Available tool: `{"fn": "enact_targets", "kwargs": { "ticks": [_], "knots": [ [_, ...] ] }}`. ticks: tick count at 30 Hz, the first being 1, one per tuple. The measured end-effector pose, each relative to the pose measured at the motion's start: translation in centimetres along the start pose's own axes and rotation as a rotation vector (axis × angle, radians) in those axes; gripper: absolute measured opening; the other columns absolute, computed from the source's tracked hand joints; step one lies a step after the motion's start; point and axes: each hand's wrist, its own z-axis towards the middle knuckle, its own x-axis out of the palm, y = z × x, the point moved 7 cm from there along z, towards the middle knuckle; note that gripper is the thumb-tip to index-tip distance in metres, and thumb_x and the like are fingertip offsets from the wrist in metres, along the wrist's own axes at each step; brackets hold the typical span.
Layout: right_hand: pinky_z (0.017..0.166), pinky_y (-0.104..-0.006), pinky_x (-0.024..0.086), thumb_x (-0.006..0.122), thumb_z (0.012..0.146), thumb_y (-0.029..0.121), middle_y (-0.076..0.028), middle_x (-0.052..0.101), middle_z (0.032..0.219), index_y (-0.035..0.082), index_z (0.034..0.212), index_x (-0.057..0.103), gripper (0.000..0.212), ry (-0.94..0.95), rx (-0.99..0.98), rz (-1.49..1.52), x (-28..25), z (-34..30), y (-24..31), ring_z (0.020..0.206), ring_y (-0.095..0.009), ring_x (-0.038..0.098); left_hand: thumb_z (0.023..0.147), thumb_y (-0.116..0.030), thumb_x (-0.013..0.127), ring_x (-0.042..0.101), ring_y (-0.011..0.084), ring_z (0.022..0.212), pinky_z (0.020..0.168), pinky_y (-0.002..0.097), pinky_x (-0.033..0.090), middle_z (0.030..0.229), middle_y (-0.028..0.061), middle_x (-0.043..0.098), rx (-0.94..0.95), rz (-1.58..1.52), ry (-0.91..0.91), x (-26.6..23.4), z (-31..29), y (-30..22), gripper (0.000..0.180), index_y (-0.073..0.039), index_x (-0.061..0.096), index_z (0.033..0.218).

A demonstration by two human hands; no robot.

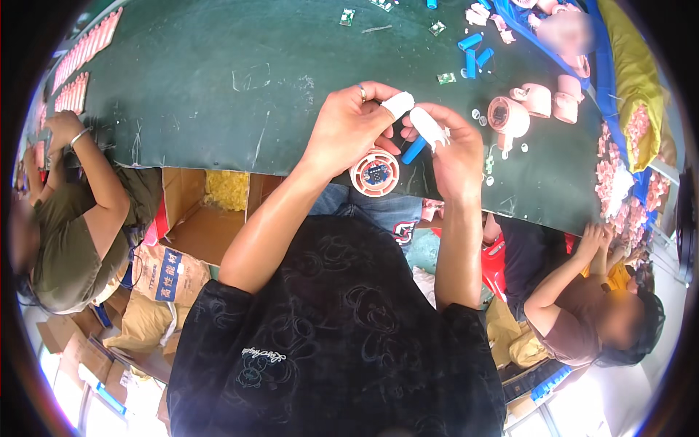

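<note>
At the left edge of the bench (218, 87), a co-worker's hand (62, 125) with a bracelet is resting near the corner, beside rows of pink parts (80, 54) running along that edge.

At the middle of the near edge, the person's left hand (349, 127) is curling over a round pink housing (375, 173), which is lying right at the bench edge, its open face up and a small blue circuit board (376, 174) already sitting inside. That board in place suggests the assembly is partly along. The left fingers are pressing together, a white-taped fingertip (397, 103) touching the right hand's; whether they are actually clasping the housing I cannot tell, since it is showing just below the palm rather than between the fingers.

The right hand (455, 156), also wearing a white finger cot (429, 125), is pinching a blue cylindrical cell (413, 150), held slanted just beside and above the housing's right rim. The cell is not yet seated, so fitting it appears to be what is left.

Toward the far right corner, more blue cells (472, 54), small green boards (445, 78) and several finished-looking pink housings (539, 98) are lying scattered.
</note>
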Motion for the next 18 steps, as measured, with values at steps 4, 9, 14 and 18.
{"fn": "enact_targets", "kwargs": {
  "ticks": [4, 9, 14, 18],
  "knots": [
    [0.078, -0.028, 0.056, 0.072, 0.09, 0.005, -0.011, 0.073, 0.097, -0.003, 0.113, 0.069, 0.025, -0.041, -0.033, -0.022, -0.1, 0.0, -0.2, 0.084, -0.016, 0.069, 0.097, -0.012, 0.064, 0.061, 0.0086, 0.063, 0.056, 0.0268, 0.061, 0.081, 0.0044, 0.063, 0.022, 0.019, -0.013, -0.1, 0.1, 0.3, 0.019, 0.003, 0.065, 0.109],
    [0.069, -0.0223, 0.049, 0.072, 0.089, 0.004, -0.006, 0.072, 0.095, -0.001, 0.111, 0.069, 0.023, -0.041, -0.047, -0.087, -0.2, 0.0, -0.2, 0.079, -0.009, 0.063, 0.098, -0.012, 0.064, 0.061, 0.0079, 0.065, 0.057, 0.0274, 0.062, 0.084, 0.0051, 0.065, 0.018, 0.017, -0.006, -0.2, 0.2, 0.6, 0.019, 0.003, 0.065, 0.109],
    [0.066, -0.0196, 0.044, 0.072, 0.088, 0.003, -0.001, 0.069, 0.087, 0.0, 0.107, 0.069, 0.02, -0.054, -0.054, -0.015, -0.8, 0.1, 0.1, 0.076, -0.006, 0.058, 0.098, -0.007, 0.059, 0.062, 0.0101, 0.072, 0.061, 0.024, 0.058, 0.097, 0.0076, 0.068, 0.012, -0.005, 0.141, 0.3, -0.2, 0.0, 0.031, 0.003, 0.06, 0.127],
    [0.067, -0.0203, 0.045, 0.073, 0.089, 0.005, -0.001, 0.068, 0.085, 0.0, 0.107, 0.069, 0.02, -0.018, -0.082, -0.113, -1.7, 0.2, 0.4, 0.076, -0.007, 0.062, 0.097, -0.008, 0.061, 0.065, 0.0138, 0.092, 0.08, 0.0263, 0.057, 0.112, 0.0162, 0.069, 0.075, -0.089, 0.142, -0.6, 0.3, 0.3, 0.048, 0.004, 0.046, 0.141]
  ]
}}
